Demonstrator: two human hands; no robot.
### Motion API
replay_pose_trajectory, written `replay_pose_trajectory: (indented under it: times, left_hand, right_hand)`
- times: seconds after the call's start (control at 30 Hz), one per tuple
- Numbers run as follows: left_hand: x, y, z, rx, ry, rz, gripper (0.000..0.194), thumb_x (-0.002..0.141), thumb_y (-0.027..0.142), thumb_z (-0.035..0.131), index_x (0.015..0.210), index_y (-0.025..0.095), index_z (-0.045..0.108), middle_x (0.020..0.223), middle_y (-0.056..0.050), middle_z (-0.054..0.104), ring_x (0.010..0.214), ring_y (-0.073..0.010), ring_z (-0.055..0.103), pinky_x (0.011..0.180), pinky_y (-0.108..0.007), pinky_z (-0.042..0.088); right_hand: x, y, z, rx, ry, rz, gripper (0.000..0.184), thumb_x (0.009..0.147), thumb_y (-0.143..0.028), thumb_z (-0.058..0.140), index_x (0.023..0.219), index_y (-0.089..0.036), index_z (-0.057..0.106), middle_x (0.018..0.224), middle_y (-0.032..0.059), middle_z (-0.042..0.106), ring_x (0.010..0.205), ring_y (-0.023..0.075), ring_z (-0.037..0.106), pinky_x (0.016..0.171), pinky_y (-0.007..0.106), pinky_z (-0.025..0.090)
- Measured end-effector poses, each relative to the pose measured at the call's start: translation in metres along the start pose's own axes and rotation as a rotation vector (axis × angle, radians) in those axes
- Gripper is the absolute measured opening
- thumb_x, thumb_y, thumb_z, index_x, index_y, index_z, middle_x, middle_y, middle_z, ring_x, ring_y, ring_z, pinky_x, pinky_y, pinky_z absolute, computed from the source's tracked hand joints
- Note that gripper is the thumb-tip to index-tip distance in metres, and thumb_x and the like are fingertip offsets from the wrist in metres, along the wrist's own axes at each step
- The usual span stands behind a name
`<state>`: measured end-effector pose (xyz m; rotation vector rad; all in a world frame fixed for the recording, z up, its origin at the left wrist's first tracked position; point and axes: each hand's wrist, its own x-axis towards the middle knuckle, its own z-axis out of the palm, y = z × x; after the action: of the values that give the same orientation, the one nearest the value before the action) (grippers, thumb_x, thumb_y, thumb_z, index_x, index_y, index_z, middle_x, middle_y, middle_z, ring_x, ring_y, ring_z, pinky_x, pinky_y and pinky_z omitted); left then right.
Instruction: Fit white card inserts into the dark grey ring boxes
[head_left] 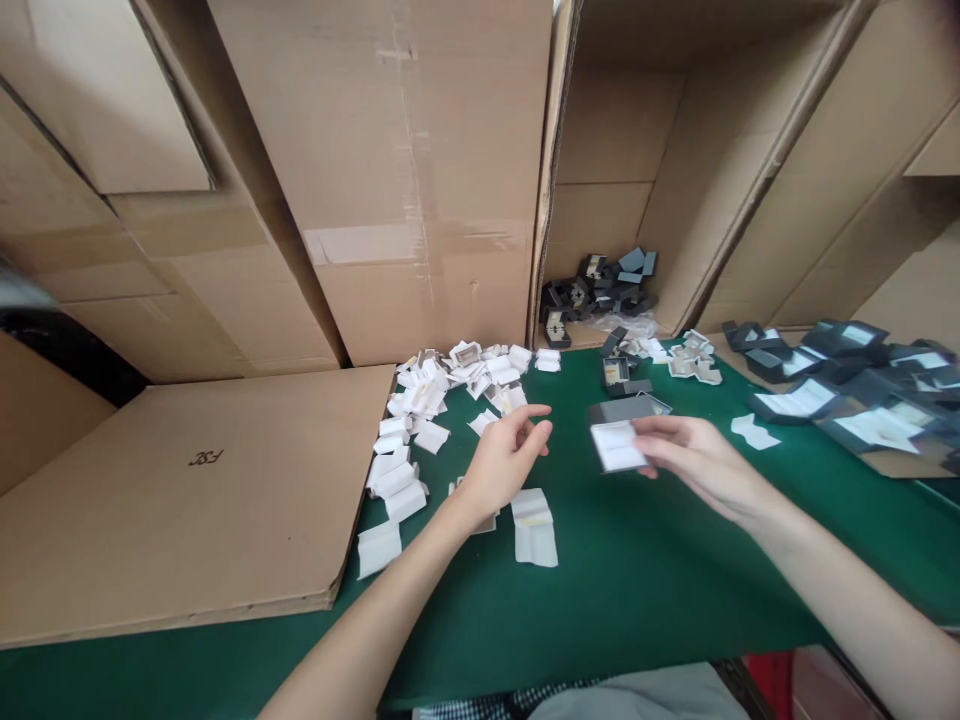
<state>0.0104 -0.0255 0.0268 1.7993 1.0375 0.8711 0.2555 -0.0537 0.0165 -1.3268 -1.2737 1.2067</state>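
Note:
My right hand (686, 455) pinches the right edge of a small dark grey box (628, 410), which hangs open over the table with a white lining (618, 447) facing me; motion smears it slightly. My left hand (506, 450) is to the left of that box, thumb and index finger apart, holding nothing I can see. Beneath its wrist lies a partly hidden pale insert (486, 522). A creased white card piece (535, 528) rests on the table just below my left hand.
White folded inserts (427, 390) are heaped on the green table (600, 610). A flat cardboard sheet (187, 500) lies at left. Open dark boxes (799, 400) pile up at right. Small dark boxes (600, 285) sit inside a large upright carton (607, 130) at the back.

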Motion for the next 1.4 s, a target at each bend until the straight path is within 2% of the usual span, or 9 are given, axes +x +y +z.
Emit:
replay_pose_trajectory:
  times: [0.17, 0.3, 0.4, 0.47, 0.6, 0.77, 0.93, 1.1, 1.4]
  left_hand:
    - [-0.003, 0.000, 0.003, 0.482, 0.060, 0.142, 0.031, 0.091, 0.030, 0.038, 0.104, 0.023, 0.064, 0.089, -0.003, 0.066, 0.076, -0.0169, 0.059, 0.065, -0.026, 0.041]
    - [-0.004, -0.002, 0.011, 0.657, 0.004, 0.189, 0.032, 0.091, 0.025, 0.034, 0.099, 0.022, 0.065, 0.096, -0.003, 0.067, 0.090, -0.0195, 0.060, 0.067, -0.026, 0.043]
    - [-0.004, -0.005, 0.013, 0.726, -0.013, 0.211, 0.031, 0.092, 0.025, 0.034, 0.097, 0.023, 0.065, 0.094, -0.003, 0.066, 0.091, -0.0192, 0.059, 0.066, -0.026, 0.043]
    - [-0.003, -0.006, 0.013, 0.757, -0.006, 0.223, 0.031, 0.092, 0.024, 0.035, 0.096, 0.023, 0.065, 0.093, -0.003, 0.066, 0.091, -0.0188, 0.059, 0.066, -0.026, 0.044]
    - [-0.002, -0.010, 0.012, 0.805, 0.017, 0.236, 0.030, 0.092, 0.024, 0.035, 0.096, 0.022, 0.065, 0.091, -0.003, 0.065, 0.090, -0.0184, 0.059, 0.065, -0.025, 0.044]
    - [-0.001, -0.012, 0.013, 0.847, -0.001, 0.264, 0.031, 0.093, 0.025, 0.034, 0.095, 0.021, 0.065, 0.091, -0.003, 0.065, 0.090, -0.0179, 0.057, 0.064, -0.025, 0.043]
    - [0.000, -0.013, 0.013, 0.880, -0.034, 0.288, 0.031, 0.094, 0.025, 0.033, 0.094, 0.021, 0.064, 0.091, -0.003, 0.064, 0.088, -0.0176, 0.056, 0.065, -0.027, 0.043]
    - [0.001, -0.013, 0.011, 0.886, -0.042, 0.305, 0.031, 0.094, 0.024, 0.034, 0.094, 0.021, 0.064, 0.089, -0.003, 0.064, 0.087, -0.0170, 0.055, 0.064, -0.026, 0.044]
    - [0.000, -0.014, 0.012, 0.903, -0.059, 0.327, 0.030, 0.093, 0.023, 0.034, 0.093, 0.021, 0.064, 0.087, -0.004, 0.063, 0.083, -0.0172, 0.054, 0.064, -0.027, 0.043]
  right_hand:
    - [-0.031, 0.031, -0.080, -0.366, 0.166, 0.048, 0.036, 0.070, -0.042, 0.070, 0.090, -0.011, 0.069, 0.059, 0.0071, 0.067, 0.051, 0.0199, 0.062, 0.047, 0.034, 0.053]
    - [-0.045, 0.055, -0.116, -0.699, 0.413, -0.017, 0.025, 0.076, -0.042, 0.063, 0.080, -0.018, 0.069, 0.057, 0.0077, 0.067, 0.048, 0.0245, 0.064, 0.043, 0.035, 0.052]
    - [-0.049, 0.058, -0.115, -0.975, 0.511, -0.284, 0.017, 0.077, -0.039, 0.063, 0.078, -0.022, 0.068, 0.073, 0.0091, 0.071, 0.055, 0.0242, 0.066, 0.045, 0.034, 0.052]
    - [-0.051, 0.057, -0.105, -1.062, 0.453, -0.423, 0.018, 0.080, -0.039, 0.061, 0.082, -0.023, 0.067, 0.087, 0.0077, 0.069, 0.059, 0.0208, 0.065, 0.045, 0.030, 0.052]
    - [-0.046, 0.060, -0.088, -1.148, 0.306, -0.502, 0.025, 0.086, -0.040, 0.052, 0.096, -0.022, 0.066, 0.107, 0.0069, 0.063, 0.080, 0.0199, 0.065, 0.055, 0.029, 0.054]
    - [-0.018, 0.068, -0.097, -1.354, 0.310, -0.632, 0.029, 0.090, -0.032, 0.044, 0.103, -0.018, 0.066, 0.118, 0.0102, 0.061, 0.106, 0.0257, 0.059, 0.086, 0.042, 0.050]
    - [0.020, 0.063, -0.117, -1.472, 0.230, -0.471, 0.038, 0.092, -0.028, 0.036, 0.118, -0.013, 0.059, 0.123, 0.0128, 0.061, 0.115, 0.0258, 0.055, 0.093, 0.042, 0.047]
    - [0.047, 0.054, -0.136, -1.604, 0.292, -0.253, 0.038, 0.090, -0.020, 0.035, 0.117, -0.005, 0.058, 0.124, 0.0197, 0.058, 0.112, 0.0296, 0.055, 0.091, 0.041, 0.045]
    - [0.081, 0.052, -0.141, -1.575, 0.431, -0.202, 0.028, 0.087, -0.034, 0.045, 0.094, -0.011, 0.060, 0.093, 0.0162, 0.059, 0.083, 0.0268, 0.059, 0.070, 0.037, 0.045]
